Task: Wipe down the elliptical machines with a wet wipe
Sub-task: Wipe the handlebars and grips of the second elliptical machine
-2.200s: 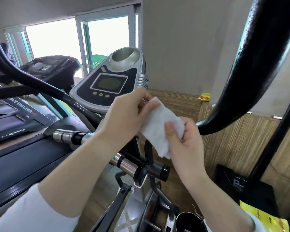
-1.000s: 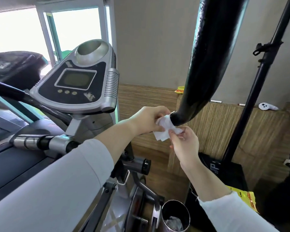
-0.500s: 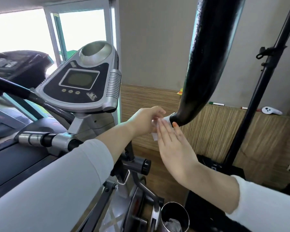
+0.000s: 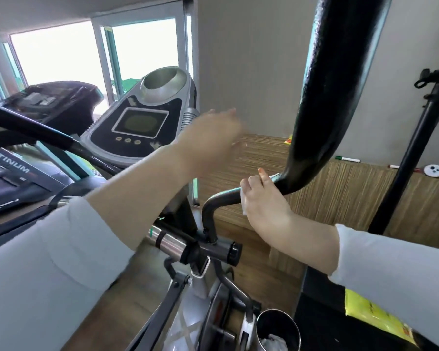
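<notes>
Two hands in view.

Right hand (image 4: 264, 203): just off frame centre toward 4 o'clock. The fingers are curled over the grey bent metal tube (image 4: 219, 198) of the elliptical and clasp a white wet wipe (image 4: 244, 206) against it. Only a narrow edge of the wipe shows, at 9 o'clock of the knuckles. The thumb points up toward 12 o'clock, to where the tube meets the thick black padded handlebar (image 4: 327, 97).

Left hand (image 4: 213, 138): raised at 11 o'clock of the right hand and well apart from it, motion-blurred. The fingers look loose and extended, holding nothing. It hangs in front of the right edge of the silver-and-black console with a grey screen (image 4: 140, 120).

From the right hand the tube runs toward 9 o'clock, then bends down to the chrome-and-black crossbar (image 4: 178, 247).

Surroundings:
- A polished steel cylindrical bin (image 4: 279, 321) sits at 6 o'clock of the frame, with crumpled white material (image 4: 274, 342) inside.
- A black treadmill console (image 4: 48, 102) is at 9 o'clock.
- A black stand pole (image 4: 416, 148) is at 3 o'clock.
- Behind the pole, a brown woven-textured ledge (image 4: 264, 153) carries a green marker (image 4: 347, 159) and a white handheld controller (image 4: 437, 171).
- A yellow flat packet (image 4: 373, 312) lies at 5 o'clock, partly under the right sleeve.
</notes>
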{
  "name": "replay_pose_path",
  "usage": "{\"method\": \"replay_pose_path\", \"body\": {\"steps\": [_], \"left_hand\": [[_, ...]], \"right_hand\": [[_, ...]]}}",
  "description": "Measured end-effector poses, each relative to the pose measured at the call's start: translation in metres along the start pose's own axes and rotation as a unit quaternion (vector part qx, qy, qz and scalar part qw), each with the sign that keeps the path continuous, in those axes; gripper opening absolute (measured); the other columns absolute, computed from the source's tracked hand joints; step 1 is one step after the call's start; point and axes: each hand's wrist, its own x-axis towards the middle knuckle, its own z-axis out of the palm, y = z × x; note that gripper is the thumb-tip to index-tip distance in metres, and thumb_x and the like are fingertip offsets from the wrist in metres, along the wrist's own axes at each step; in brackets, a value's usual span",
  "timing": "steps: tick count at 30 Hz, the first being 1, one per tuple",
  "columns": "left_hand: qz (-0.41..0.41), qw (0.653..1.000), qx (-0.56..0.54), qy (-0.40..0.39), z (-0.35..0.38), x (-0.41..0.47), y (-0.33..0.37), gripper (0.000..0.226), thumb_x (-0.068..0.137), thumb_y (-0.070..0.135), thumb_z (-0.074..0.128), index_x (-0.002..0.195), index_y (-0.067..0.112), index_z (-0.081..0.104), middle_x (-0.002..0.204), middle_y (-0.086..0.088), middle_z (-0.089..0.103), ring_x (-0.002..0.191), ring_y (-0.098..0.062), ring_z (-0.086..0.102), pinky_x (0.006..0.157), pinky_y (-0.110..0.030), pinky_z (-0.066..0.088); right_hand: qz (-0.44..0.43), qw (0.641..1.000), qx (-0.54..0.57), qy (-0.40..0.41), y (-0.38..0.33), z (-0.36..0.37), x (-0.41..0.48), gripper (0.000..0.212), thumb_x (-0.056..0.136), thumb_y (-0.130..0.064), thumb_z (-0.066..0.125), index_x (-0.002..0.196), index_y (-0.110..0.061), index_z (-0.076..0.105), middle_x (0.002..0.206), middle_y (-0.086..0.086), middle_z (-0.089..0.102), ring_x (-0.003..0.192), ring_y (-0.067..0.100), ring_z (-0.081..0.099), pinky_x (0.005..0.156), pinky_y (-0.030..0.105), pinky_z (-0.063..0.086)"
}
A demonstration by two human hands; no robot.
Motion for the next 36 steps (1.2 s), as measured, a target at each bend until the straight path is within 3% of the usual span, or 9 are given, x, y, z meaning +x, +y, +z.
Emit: {"method": "replay_pose_path", "body": {"steps": [4,6,9,12,17,29,36], "left_hand": [[-0.081,0.997,-0.01,0.008,-0.011,-0.009,-0.029,0.037,0.096,0.034,0.046,0.129,0.018,0.055,0.134,-0.007,0.053,0.126,-0.028,0.048,0.106,-0.043,0.038],[-0.089,0.996,-0.013,0.002,-0.003,-0.016,-0.039,0.039,0.096,0.034,0.047,0.131,0.018,0.054,0.136,-0.005,0.05,0.125,-0.025,0.047,0.111,-0.044,0.032],[-0.063,0.998,0.016,-0.003,0.013,-0.023,-0.05,0.046,0.097,0.034,0.046,0.139,0.017,0.046,0.145,0.0,0.044,0.14,-0.017,0.028,0.117,-0.047,0.018],[-0.075,0.997,0.006,0.018,0.026,-0.029,-0.056,0.053,0.099,0.032,0.042,0.148,0.014,0.032,0.157,-0.002,0.026,0.148,-0.018,0.008,0.119,-0.041,0.006],[-0.101,0.994,-0.02,0.042,0.038,-0.033,-0.056,0.061,0.103,0.033,0.032,0.153,0.011,0.007,0.162,-0.004,0.001,0.148,-0.016,-0.006,0.116,-0.029,-0.004],[-0.102,0.993,-0.021,0.054,0.041,-0.032,-0.061,0.057,0.103,0.031,0.027,0.154,0.014,0.006,0.162,0.0,0.004,0.148,-0.013,-0.003,0.116,-0.029,-0.003],[-0.099,0.993,-0.022,0.057,0.04,-0.033,-0.061,0.057,0.103,0.029,0.027,0.154,0.013,0.008,0.162,-0.001,0.005,0.149,-0.014,-0.002,0.117,-0.03,-0.001]], "right_hand": [[0.092,0.992,0.047,-0.075,0.002,-0.006,0.015,0.045,0.093,-0.006,0.056,0.134,0.003,0.039,0.127,0.025,0.047,0.118,0.038,0.05,0.104,0.045,0.039],[0.103,0.987,0.041,-0.113,0.0,-0.006,0.025,0.046,0.09,-0.005,0.06,0.13,0.001,0.039,0.124,0.026,0.053,0.115,0.039,0.055,0.1,0.047,0.042],[0.091,0.982,0.034,-0.163,0.002,-0.005,0.037,0.052,0.088,-0.008,0.062,0.133,0.002,0.037,0.126,0.023,0.053,0.116,0.038,0.054,0.098,0.048,0.044],[0.07,0.978,0.096,-0.169,0.007,-0.007,0.048,0.047,0.095,-0.021,0.05,0.134,0.0,0.035,0.13,0.02,0.05,0.118,0.035,0.052,0.096,0.046,0.043],[0.061,0.975,0.125,-0.173,-0.015,-0.008,0.07,0.042,0.096,-0.02,0.049,0.131,-0.002,0.038,0.127,0.02,0.053,0.114,0.034,0.054,0.092,0.043,0.045],[-0.027,0.975,0.158,-0.153,-0.065,-0.005,0.123,0.037,0.094,-0.017,0.053,0.129,-0.007,0.047,0.125,0.009,0.057,0.114,0.027,0.056,0.092,0.034,0.048],[0.029,0.982,0.114,-0.147,-0.021,-0.006,0.075,0.045,0.092,-0.019,0.057,0.128,0.001,0.039,0.119,0.019,0.056,0.107,0.032,0.058,0.088,0.04,0.049]]}}
